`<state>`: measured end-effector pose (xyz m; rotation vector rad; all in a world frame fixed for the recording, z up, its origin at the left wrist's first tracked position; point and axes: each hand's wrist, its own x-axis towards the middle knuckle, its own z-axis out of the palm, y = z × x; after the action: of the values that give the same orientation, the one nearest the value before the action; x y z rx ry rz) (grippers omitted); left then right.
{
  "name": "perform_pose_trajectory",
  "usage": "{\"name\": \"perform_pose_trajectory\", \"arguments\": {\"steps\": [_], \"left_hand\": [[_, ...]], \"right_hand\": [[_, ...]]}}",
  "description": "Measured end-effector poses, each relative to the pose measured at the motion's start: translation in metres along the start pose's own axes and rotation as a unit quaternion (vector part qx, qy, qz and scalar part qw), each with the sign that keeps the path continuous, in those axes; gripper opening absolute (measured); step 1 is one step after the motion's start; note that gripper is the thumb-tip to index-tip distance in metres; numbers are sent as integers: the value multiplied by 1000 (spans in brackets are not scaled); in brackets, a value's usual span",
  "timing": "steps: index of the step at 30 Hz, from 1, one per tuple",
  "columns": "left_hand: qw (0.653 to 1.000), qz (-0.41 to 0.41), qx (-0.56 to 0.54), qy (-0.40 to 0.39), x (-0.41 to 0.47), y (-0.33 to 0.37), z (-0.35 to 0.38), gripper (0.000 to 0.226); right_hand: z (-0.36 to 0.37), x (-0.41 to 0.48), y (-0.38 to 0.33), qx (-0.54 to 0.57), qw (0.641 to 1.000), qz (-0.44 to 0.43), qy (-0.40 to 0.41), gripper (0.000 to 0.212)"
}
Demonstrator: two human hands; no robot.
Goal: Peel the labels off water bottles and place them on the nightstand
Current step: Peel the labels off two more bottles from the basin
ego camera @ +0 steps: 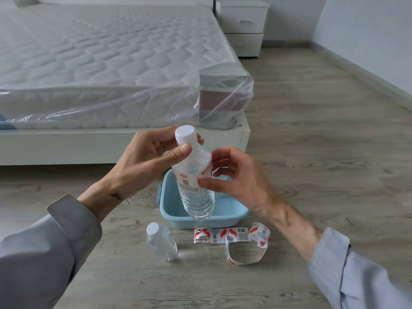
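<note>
My left hand (147, 159) grips the neck of a clear water bottle (197, 201) just under its white cap, holding it tilted above a light blue tub (171, 214). The bottle wears a white and red label (189, 178). My right hand (236, 181) pinches the label's edge with thumb and forefinger. A bare bottle (161, 241) with a white cap stands on the floor in front of the tub. Peeled label strips (231, 236) lie on the floor to its right, one curled into a loop. The white nightstand (243, 25) stands far back beside the bed.
A bed with a plastic-wrapped quilted mattress (100, 63) fills the left and centre. Its white frame (89, 143) runs just behind my hands. Wooden floor (312, 130) stretches between the tub and the nightstand, bounded by a white wall (367, 41) on the right.
</note>
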<state>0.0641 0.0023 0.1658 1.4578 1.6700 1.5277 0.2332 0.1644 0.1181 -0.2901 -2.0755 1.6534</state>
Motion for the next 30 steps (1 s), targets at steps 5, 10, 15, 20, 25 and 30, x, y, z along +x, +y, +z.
{"name": "perform_pose_trajectory", "arguments": {"steps": [5, 10, 15, 20, 25, 30], "left_hand": [[1000, -6, -8, -7, -1, 0, -2, 32], [1000, -1, -6, -5, -1, -1, -1, 31], [999, -10, -1, 44, -2, -9, -2, 34], [983, -42, 20, 177, 1, -18, -2, 22], [958, -62, 74, 268, 3, -20, 0, 13], [932, -70, 100, 340, 5, -24, -3, 35]], "right_hand": [[-10, 0, 6, 69, 997, 12, -40, 27], [-8, 4, 10, 39, 999, 26, -21, 25], [-4, 1, 14, 18, 999, 28, 0, 24], [-8, -11, 18, 59, 997, 39, 25, 17], [-1, -14, 18, 124, 991, 40, 27, 14], [10, -18, 27, 157, 985, 59, 34, 16]]}}
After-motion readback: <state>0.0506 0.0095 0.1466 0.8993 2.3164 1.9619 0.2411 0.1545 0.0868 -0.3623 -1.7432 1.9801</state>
